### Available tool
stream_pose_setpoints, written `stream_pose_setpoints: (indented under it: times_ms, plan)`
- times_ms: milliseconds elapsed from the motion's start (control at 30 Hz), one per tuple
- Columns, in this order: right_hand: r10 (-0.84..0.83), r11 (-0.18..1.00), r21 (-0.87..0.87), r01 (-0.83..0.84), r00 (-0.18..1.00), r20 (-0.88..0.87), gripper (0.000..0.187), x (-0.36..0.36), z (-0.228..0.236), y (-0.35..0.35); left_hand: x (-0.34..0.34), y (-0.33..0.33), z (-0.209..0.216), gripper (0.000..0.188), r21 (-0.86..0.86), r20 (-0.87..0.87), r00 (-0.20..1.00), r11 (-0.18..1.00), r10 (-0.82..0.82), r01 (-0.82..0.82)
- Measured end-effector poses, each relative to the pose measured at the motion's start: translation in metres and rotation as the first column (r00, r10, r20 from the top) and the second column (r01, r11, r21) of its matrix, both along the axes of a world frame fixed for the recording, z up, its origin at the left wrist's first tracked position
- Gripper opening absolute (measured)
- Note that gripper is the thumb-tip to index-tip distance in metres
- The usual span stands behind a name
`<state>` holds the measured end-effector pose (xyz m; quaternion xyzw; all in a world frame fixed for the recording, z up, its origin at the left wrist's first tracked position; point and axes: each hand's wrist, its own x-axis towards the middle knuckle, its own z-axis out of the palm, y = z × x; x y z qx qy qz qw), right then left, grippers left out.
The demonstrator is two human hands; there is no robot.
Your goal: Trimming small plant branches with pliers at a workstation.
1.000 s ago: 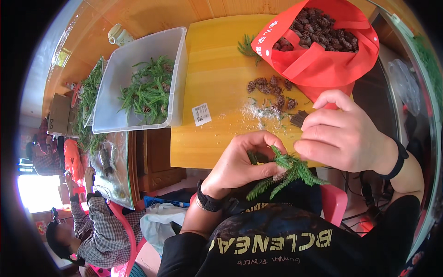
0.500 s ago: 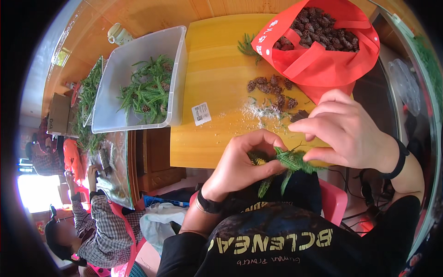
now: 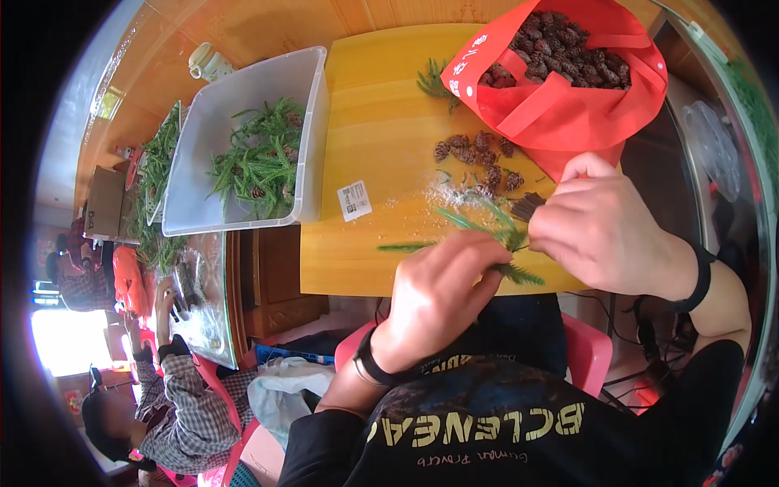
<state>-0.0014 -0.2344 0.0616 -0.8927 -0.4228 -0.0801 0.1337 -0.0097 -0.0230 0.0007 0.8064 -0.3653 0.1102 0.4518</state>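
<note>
Left of the fingers [image 3: 479, 246] sits a clear tub [image 3: 195, 183]. The left hand [image 3: 438, 288] clamps a green sprig [image 3: 513, 238], seemingly steadying it for the right hand [image 3: 596, 231], whose fingertips [image 3: 542, 233] pinch it. Beyond them, a red bag [image 3: 568, 130] holds pinecones [image 3: 556, 53].

We are holding a green, needle-leaved sprig [image 3: 513, 239] between our left hand [image 3: 446, 284] and right hand [image 3: 604, 231], above the near edge of the yellow tabletop [image 3: 349, 264]. Its slender branchlets are fanning out: one is pointing left beyond our left knuckles, others are slanting up and leftward, and another is angling down to the right. Our fingers are partly hiding its centre.
</note>
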Motion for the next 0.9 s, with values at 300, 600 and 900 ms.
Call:
stream_pose_setpoints:
  times_ms: [300,600,900]
  plan:
    - [-0.047,0.984,0.166,0.061,0.995,-0.089,0.021,-0.003,-0.004,-0.006,0.007,0.013,-0.005,0.023,-0.351,-0.693,0.654,0.934,-0.303,0.061]
    - [0.179,0.967,0.134,-0.217,0.953,0.245,0.007,0.0,-0.008,-0.003,0.012,0.014,-0.01,0.025,-0.457,-0.805,0.367,0.882,-0.466,0.118]
    - [0.013,1.0,-0.01,-0.012,1.0,0.024,0.016,-0.006,0.0,-0.013,0.005,0.0,-0.003,0.022,-0.144,-0.517,0.836,0.982,-0.183,0.125]
